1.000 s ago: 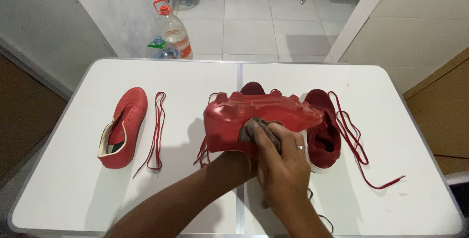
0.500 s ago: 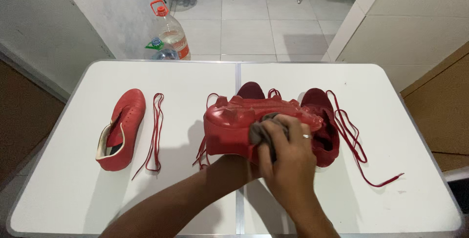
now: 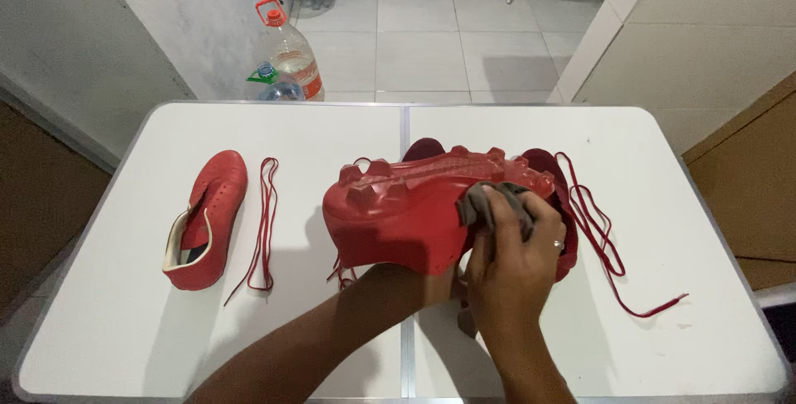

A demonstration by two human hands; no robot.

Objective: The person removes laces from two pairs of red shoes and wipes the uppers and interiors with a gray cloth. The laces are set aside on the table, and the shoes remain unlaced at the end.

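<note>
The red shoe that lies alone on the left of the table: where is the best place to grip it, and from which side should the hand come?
Probably best to grip the red shoe at its heel collar, the near end with the pale lining. It lies tilted on its side, opening toward the loose lace, so fingers could enter from the near right and the thumb press outside. The table is bare there.

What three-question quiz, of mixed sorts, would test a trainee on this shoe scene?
1. True or false: the grey cloth in the right hand touches the studded sole of the red cleated shoe.
2. Beside the red leather shoe on the white table lies: A a brush, B a red lace, C a sock.
3. Which hand is tucked under the held shoe?

Key: 1 true; 2 B; 3 the left hand.
</note>
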